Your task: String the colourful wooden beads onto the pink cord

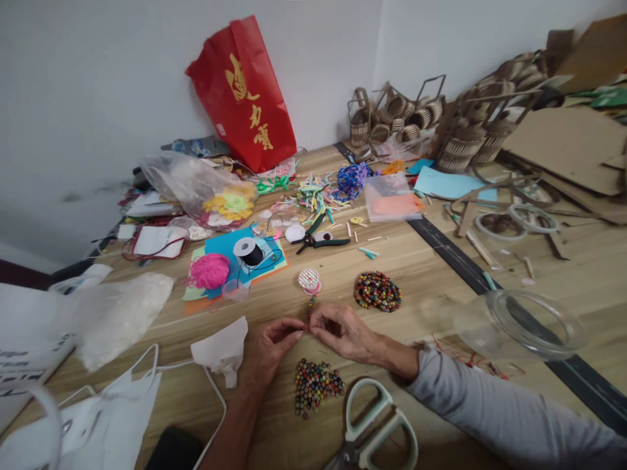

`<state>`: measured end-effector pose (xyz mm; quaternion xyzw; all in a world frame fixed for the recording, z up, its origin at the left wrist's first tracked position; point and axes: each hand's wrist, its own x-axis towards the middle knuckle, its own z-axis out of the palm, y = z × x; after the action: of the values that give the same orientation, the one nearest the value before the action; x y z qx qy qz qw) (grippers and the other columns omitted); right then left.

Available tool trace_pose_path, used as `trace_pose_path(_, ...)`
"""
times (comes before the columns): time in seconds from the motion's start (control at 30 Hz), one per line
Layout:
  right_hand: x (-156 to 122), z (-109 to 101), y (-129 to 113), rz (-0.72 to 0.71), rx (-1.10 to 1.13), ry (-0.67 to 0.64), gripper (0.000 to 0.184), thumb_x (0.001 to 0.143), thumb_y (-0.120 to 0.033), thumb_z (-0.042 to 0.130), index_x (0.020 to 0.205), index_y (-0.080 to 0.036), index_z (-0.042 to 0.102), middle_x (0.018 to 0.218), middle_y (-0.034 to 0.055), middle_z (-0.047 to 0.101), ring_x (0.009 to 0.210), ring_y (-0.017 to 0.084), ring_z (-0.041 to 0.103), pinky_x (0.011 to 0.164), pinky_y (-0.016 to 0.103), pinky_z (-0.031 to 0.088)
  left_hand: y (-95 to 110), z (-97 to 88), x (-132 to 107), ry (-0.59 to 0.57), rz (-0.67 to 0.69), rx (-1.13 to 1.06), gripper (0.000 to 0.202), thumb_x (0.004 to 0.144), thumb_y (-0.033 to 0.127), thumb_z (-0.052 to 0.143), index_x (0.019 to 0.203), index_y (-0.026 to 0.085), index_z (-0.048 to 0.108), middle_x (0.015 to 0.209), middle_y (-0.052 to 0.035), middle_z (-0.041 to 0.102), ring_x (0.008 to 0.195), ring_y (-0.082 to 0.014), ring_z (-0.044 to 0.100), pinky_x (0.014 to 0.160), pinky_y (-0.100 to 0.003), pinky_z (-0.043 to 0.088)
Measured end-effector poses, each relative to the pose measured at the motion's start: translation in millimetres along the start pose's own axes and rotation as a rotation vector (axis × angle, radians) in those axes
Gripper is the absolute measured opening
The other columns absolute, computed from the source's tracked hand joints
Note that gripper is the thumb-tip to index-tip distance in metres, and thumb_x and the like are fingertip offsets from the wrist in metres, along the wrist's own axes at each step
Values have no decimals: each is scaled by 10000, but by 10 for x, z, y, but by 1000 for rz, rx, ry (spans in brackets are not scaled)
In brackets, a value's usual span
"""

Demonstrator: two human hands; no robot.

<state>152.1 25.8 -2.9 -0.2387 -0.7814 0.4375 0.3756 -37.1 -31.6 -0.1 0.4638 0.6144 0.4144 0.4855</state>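
My left hand [277, 339] is closed in a pinch, with a tiny dark reddish bit at its fingertips that looks like a bead. Fingertip to fingertip with it, my right hand [345, 331] pinches the lower end of a short beaded string [311, 304]. This string leads up to a small spool [309, 281] with a shiny patterned top and a pink rim. Loose multicoloured wooden beads [317, 386] lie just below the hands. Right of the spool rests a coiled heap of strung beads [377, 291]. Pale-handled scissors [372, 424] lie near the front edge.
Pliers [318, 240], a black thread spool [249, 252] and pink yarn [209, 270] lie beyond the hands. A clear round container [539, 323] stands at right. Paper scraps [223, 346] and a white cord are at left. Behind stand a red bag [245, 98] and small woven baskets [392, 114].
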Motion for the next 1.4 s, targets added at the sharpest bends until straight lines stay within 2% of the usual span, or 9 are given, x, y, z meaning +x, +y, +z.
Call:
trace_pose_path(0.7, -2, 16, 27, -6, 6, -30, 56, 827, -150, 565, 788, -145, 604, 681, 9, 573, 592, 113, 507, 550, 217, 403, 52, 35, 0, -25, 60, -31, 90, 678, 222, 730, 757, 183, 749, 829, -30, 752, 812, -177, 666, 790, -251, 502)
trace_pose_path(0.87, -1, 41, 69, -8, 40, -69, 80, 854, -177, 572, 798, -141, 617, 728, 23, 589, 650, 122, 531, 597, 223, 423, 94, 52, -5, 7, -21, -22, 113, 640, 227, 743, 738, 172, 733, 739, -16, 737, 713, -162, 652, 697, -238, 500)
trace_pose_path(0.97, -3, 54, 94, -12, 65, -56, 110, 860, -217, 590, 792, -139, 625, 721, 23, 590, 648, 120, 533, 592, 219, 423, 115, 53, -12, 19, -24, -4, 107, 634, 234, 750, 706, 162, 718, 704, -13, 724, 681, -153, 639, 668, -229, 487)
trace_pose_path(1.4, -28, 71, 125, 44, 139, -66, 105, 834, -249, 640, 849, -146, 629, 727, 9, 602, 644, 111, 541, 600, 210, 435, 102, 35, 5, -27, -22, -11, 116, 632, 264, 748, 662, 159, 707, 690, -24, 721, 692, -167, 633, 686, -249, 481)
